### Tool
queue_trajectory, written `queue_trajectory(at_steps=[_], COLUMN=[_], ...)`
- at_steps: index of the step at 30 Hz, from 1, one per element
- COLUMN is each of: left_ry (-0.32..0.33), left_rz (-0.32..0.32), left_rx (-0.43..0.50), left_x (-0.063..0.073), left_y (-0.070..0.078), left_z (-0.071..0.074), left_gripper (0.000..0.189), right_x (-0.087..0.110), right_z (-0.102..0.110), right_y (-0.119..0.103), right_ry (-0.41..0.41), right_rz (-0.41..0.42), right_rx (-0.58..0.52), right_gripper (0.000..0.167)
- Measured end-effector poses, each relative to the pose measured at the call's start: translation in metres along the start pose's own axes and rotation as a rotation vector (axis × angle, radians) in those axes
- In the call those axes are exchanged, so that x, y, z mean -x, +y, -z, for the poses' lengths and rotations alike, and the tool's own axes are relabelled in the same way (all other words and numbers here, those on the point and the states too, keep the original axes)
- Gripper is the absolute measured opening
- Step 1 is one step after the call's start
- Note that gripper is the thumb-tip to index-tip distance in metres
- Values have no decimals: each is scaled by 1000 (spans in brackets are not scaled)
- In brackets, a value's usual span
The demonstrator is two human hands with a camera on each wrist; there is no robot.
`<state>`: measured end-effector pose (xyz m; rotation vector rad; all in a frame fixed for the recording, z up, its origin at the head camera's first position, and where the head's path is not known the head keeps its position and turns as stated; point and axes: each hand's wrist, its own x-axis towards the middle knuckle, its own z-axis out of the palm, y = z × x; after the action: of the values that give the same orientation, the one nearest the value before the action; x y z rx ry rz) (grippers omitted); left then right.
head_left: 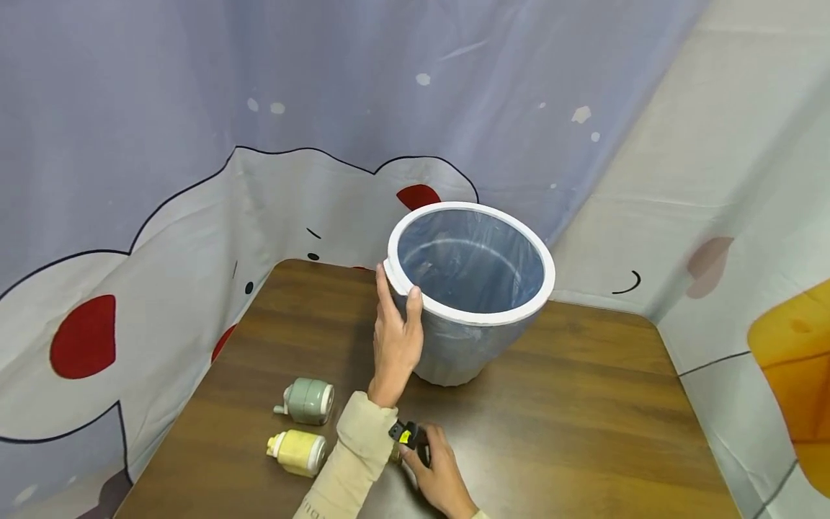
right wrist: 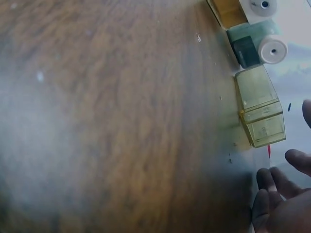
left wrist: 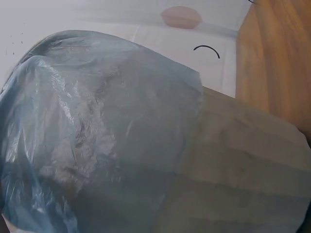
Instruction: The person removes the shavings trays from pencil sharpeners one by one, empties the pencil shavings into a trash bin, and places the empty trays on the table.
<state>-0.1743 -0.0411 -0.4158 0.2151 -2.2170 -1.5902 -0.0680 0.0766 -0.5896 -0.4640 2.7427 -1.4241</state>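
Note:
A grey trash bin (head_left: pixel 447 353) with a white rim and a clear bluish liner bag (left wrist: pixel 97 121) stands on the table. My left hand (head_left: pixel 395 342) rests against its near left side, straight fingers and thumb at the rim; the other fingers are hidden. Below my left wrist is my right hand (head_left: pixel 441 468), fingers loosely bent and nothing in them. In the right wrist view, its fingers (right wrist: pixel 284 184) are close to a see-through yellow box (right wrist: pixel 262 107), which the left sleeve mostly covers in the head view.
To the left lie a green pencil sharpener (head_left: pixel 308 401) and a yellow pencil sharpener (head_left: pixel 298 452), their cranks pointing left. Small crumbs dot the wooden table (head_left: pixel 583 404). A printed curtain (head_left: pixel 324 86) hangs around the table's back and sides.

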Motion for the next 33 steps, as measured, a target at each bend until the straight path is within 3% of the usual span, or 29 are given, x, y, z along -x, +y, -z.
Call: queue_trajectory(at_steps=[6, 12, 15, 19, 22, 30, 33], left_ry=[-33, -40, -54, -82, -110, -199, -242], left_rz=[26, 90, 100, 112, 156, 356, 405], left_rx=[-50, -222, -304, -411, -473, -602, -632], left_x=[9, 21, 24, 24, 22, 29, 34], left_y=[-6, -11, -15, -31, -49, -85, -95], left_z=[9, 25, 39, 61, 76, 103, 109], left_gripper=[67, 70, 61, 47, 46, 85, 90], right_x=[-1, -1, -2, -4, -5, -4, -4], right_z=[1, 3, 3, 2, 2, 1, 0], right_y=[1, 1, 0, -1, -2, -2, -3], right_ry=[40, 51, 67, 82, 77, 51, 48], right_rz=[-13, -42, -47, -44, -46, -53, -64], right_rx=[3, -12, -21, -36, -51, -60, -67], right_gripper=[37, 42, 40, 36, 35, 35, 35])
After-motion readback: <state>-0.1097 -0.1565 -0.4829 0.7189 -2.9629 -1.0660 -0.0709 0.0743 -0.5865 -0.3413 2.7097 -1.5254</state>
